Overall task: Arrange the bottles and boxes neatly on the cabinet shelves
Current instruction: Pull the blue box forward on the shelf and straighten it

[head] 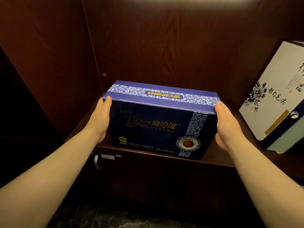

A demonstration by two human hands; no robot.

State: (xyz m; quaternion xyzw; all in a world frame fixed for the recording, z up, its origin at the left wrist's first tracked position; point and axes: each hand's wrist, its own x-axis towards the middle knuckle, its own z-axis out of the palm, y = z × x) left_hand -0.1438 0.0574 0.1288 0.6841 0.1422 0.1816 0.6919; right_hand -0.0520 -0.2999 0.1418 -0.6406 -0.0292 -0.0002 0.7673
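Observation:
A dark blue box (158,127) with white floral bands and gold lettering stands upright on its long edge at the front of a dark wooden cabinet shelf (212,155). My left hand (100,120) presses flat against the box's left end. My right hand (227,127) presses against its right end, so the box is clamped between both palms. The box's lower edge sits at the shelf's front lip. A white box (269,99) with blue flower painting and black calligraphy leans on the same shelf to the right, apart from the blue box.
The cabinet's wooden side wall (54,63) rises close on the left and the back panel (164,46) stands behind the box. Below the shelf hangs a metal handle (97,162) on a dark door. A dark marble floor (107,218) shows at the bottom.

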